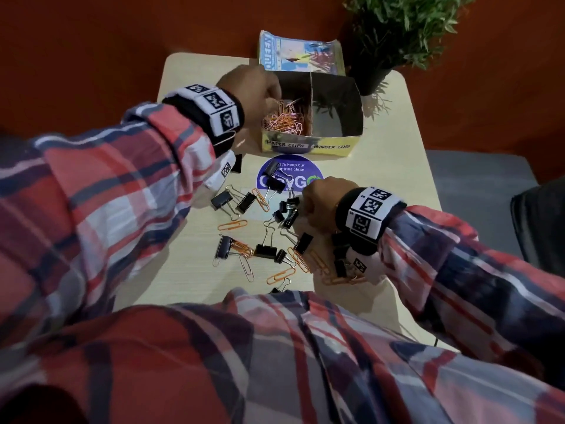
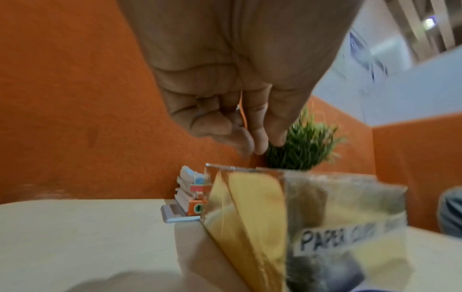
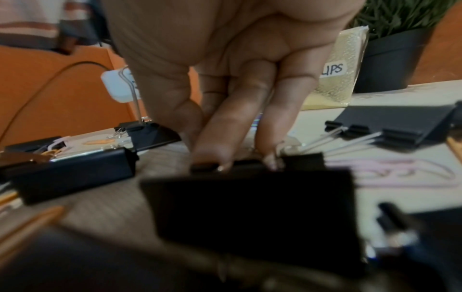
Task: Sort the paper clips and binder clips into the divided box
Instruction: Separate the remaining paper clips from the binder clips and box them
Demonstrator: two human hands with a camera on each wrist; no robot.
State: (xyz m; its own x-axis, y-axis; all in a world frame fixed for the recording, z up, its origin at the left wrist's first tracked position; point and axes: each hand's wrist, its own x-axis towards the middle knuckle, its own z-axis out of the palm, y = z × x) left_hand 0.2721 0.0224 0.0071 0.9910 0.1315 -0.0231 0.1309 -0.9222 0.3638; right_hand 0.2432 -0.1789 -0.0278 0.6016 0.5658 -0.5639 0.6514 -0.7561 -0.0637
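Observation:
The divided box (image 1: 308,145) stands mid-table, labelled PAPER CLIPS on the left and BINDER CLIPS on the right. Orange paper clips (image 1: 284,119) fill its left compartment. My left hand (image 1: 270,97) hovers over that compartment with the fingertips pinched together. In the left wrist view a thin orange wire shows between the fingers (image 2: 260,138) of the left hand (image 2: 252,146). Loose black binder clips (image 1: 266,250) and paper clips (image 1: 232,224) lie scattered nearer me. My right hand (image 1: 301,206) reaches into that pile. The right hand (image 3: 235,162) pinches the top edge of a black binder clip (image 3: 250,213).
A potted plant (image 1: 397,32) stands at the back right, close to the box. A stack of booklets (image 1: 299,56) lies behind the box. A round blue sticker (image 1: 287,175) is on the table. A dark chair (image 1: 538,224) is off the right edge.

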